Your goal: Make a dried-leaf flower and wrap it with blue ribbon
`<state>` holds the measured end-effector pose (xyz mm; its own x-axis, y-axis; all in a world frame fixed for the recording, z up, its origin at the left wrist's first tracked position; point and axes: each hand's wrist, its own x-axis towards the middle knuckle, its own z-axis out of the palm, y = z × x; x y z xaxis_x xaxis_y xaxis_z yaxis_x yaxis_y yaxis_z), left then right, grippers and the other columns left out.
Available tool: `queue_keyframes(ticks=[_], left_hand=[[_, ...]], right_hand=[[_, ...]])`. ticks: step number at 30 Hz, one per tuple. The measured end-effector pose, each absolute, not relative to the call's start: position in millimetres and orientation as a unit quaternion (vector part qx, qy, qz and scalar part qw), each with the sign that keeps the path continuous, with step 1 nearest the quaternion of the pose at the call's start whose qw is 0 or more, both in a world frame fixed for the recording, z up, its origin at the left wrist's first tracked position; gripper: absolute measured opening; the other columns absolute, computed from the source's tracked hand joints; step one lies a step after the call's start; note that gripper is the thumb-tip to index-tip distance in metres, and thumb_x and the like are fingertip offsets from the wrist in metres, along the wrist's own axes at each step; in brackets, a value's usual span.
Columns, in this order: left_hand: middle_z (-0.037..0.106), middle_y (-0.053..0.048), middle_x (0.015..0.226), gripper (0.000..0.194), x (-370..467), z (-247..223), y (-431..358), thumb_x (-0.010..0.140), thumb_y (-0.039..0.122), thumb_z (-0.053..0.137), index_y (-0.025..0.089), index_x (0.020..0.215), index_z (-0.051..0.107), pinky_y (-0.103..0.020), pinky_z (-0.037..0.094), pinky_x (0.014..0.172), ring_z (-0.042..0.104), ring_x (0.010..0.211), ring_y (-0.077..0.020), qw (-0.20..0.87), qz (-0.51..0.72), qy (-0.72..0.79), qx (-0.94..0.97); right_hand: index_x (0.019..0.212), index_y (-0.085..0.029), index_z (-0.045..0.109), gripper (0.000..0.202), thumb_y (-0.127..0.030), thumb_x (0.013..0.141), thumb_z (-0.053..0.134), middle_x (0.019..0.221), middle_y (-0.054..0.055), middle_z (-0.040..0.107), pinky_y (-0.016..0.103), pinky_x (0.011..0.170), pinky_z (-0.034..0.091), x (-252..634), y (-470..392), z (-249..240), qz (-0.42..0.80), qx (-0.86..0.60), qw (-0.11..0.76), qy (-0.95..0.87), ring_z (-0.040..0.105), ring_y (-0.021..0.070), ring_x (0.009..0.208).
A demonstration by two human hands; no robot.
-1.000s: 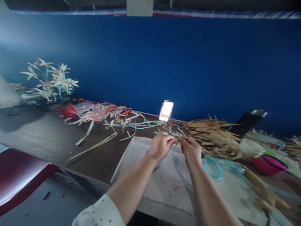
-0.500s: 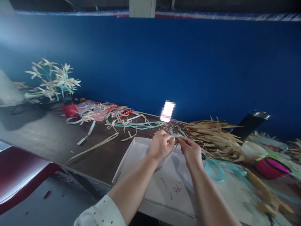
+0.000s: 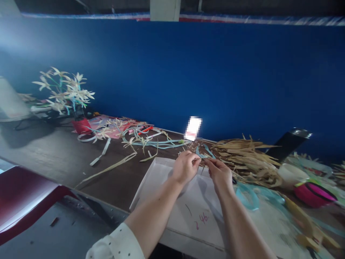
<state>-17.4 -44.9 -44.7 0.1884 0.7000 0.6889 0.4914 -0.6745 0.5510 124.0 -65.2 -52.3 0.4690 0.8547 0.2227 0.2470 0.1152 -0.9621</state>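
Bench (image 3: 54, 151) carries a shallow white box (image 3: 149, 176), a bundle of dried leaves (image 3: 242, 151) and a pale flower arrangement (image 3: 78, 92). Arrangement stands at far left, apparently assembled; many leaves lie loose; handwork is judged incomplete. Left hand (image 3: 185, 167) and right hand (image 3: 221, 174): thumb and finger of each pinched on one small strand (image 3: 202, 168), above the box's far edge. Strand: thin, dull brown, largely hidden.

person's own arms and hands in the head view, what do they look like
The left arm has a white cloth sleeve with small dark dots, ending partway up it. The bare left hand and bare right hand show no gloves or watch. The right forearm shows no sleeve.
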Motion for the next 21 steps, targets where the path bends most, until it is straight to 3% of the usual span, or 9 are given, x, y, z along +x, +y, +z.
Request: queue_keyframes(ticks=[7,12,21], left_hand=[[0.059,-0.006,0.086,0.018,-18.6,-39.6,-49.6,0.08,0.025,0.054,0.018,0.095,0.061,-0.029,0.044,0.081,0.053,0.085,-0.0168,0.089,0.525,0.383,0.755],[0.059,-0.005,0.083,0.013,-19.8,-36.7,-50.6,0.082,0.022,0.051,0.019,0.086,0.062,-0.028,0.044,0.082,0.053,0.085,-0.0162,0.084,0.525,0.383,0.755],[0.06,-0.004,0.078,0.011,-17.7,-42.4,-45.4,0.079,0.024,0.055,0.018,0.076,0.064,-0.025,0.044,0.074,0.055,0.078,-0.0145,0.132,0.508,0.425,0.737]], right_hand=[[0.081,-0.013,0.071,0.045,-0.052,0.059,0.067,0.042,-0.003,0.048,0.023,0.039,0.027,124.1,-65.2,-51.9,0.254,-0.613,0.6,-0.447,0.037,0.009,0.037],[0.081,-0.014,0.07,0.037,-0.046,0.062,0.067,0.043,-0.004,0.048,0.023,0.039,0.027,123.1,-65.7,-51.2,0.256,-0.619,0.595,-0.444,0.037,0.0085,0.038],[0.08,-0.013,0.071,0.044,-0.05,0.058,0.069,0.042,-0.003,0.048,0.023,0.038,0.027,122.9,-65.8,-50.8,0.262,-0.611,0.602,-0.442,0.038,0.0092,0.037]])
